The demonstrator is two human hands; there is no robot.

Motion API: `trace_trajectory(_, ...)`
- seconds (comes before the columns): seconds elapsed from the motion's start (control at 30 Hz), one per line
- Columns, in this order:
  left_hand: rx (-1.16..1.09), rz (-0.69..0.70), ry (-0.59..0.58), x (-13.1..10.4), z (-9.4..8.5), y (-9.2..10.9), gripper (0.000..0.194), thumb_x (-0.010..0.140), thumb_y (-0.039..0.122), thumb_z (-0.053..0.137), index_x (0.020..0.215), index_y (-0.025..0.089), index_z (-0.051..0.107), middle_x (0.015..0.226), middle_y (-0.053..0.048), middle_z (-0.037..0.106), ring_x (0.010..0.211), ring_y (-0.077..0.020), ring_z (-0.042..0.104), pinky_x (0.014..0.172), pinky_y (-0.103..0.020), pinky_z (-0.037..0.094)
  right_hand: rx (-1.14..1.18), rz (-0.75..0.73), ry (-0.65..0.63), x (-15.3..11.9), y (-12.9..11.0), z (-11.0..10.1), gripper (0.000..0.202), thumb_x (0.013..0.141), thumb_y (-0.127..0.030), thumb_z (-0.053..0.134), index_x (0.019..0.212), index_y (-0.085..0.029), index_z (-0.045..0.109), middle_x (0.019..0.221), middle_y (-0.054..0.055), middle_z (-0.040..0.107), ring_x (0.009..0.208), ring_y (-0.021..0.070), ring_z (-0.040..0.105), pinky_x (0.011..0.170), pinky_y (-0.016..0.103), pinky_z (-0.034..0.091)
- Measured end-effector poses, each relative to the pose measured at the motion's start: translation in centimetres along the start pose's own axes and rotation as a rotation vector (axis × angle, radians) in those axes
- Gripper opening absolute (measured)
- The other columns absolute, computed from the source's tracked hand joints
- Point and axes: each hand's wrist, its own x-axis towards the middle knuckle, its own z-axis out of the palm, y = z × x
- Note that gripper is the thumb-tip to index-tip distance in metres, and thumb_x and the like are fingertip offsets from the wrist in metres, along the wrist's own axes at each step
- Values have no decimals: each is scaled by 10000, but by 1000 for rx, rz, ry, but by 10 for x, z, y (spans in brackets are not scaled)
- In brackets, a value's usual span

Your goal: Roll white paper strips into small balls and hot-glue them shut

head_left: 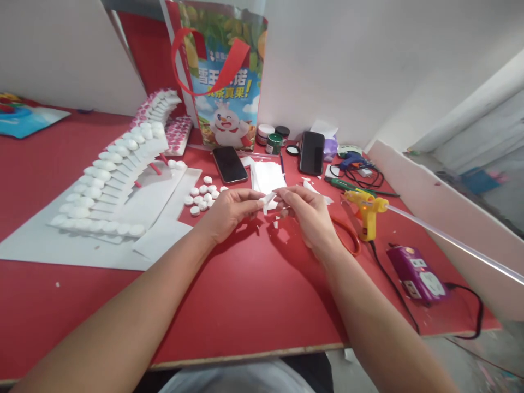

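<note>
My left hand point(231, 213) and my right hand point(308, 214) meet over the middle of the red table, both closed in a pinch. Between their fingertips is a small white paper strip point(269, 198). A stack of white paper sheets point(268, 176) lies just beyond the fingers. Tiny white scraps are scattered under the right fingers. Left of my left hand is a cluster of small round white pieces point(203, 190). Farther left stands a curved white model point(123, 164) edged with rows of similar white rounds.
At right, a yellow glue gun point(367, 210) with a long clear stick sits near orange-handled scissors and a purple power box point(417, 273). Two phones point(230, 165), paint jars point(274, 143) and a printed bag point(227, 76) stand toward the wall. Cords run off the right edge.
</note>
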Motion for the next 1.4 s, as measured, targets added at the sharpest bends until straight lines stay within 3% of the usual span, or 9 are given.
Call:
trace_trajectory(0.2,89,16,-42,-2,-2,-1,238,716,321,891,900,178,842,788,-45,731,660,-120,569,656,-264,432,-53,26,-19,0,-4,-1,115,774,-270,720,786,-169,773,758,43,753,684,152,694,607,257,524)
trace_trajectory(0.4,174,44,-38,-1,-5,-1,281,705,371,910,903,183,843,748,-41,723,641,-119,539,639,-268,415,-96,18,-19,-1,-6,-3,118,767,-265,731,780,-160,783,763,51,768,680,158,711,625,268,537)
trace_trajectory(0.97,272,62,-65,-1,-6,1,326,722,406,887,931,163,828,713,-23,692,657,-128,561,676,-285,471,-167,-9,-28,3,-1,-4,122,733,-258,745,785,-158,792,624,1,706,567,115,611,601,259,492)
trace_trajectory(1.2,256,56,-70,1,-8,-1,312,730,408,887,930,175,832,741,-27,714,668,-125,573,675,-275,469,-178,4,-45,4,2,-6,126,742,-253,727,789,-150,781,700,27,738,582,116,625,611,264,495)
trace_trajectory(1.4,288,57,-59,1,-8,-1,335,717,417,891,944,180,829,780,-36,738,692,-137,597,707,-288,497,-182,-1,-37,3,3,-4,115,739,-246,713,779,-156,772,636,11,711,560,118,612,583,259,483)
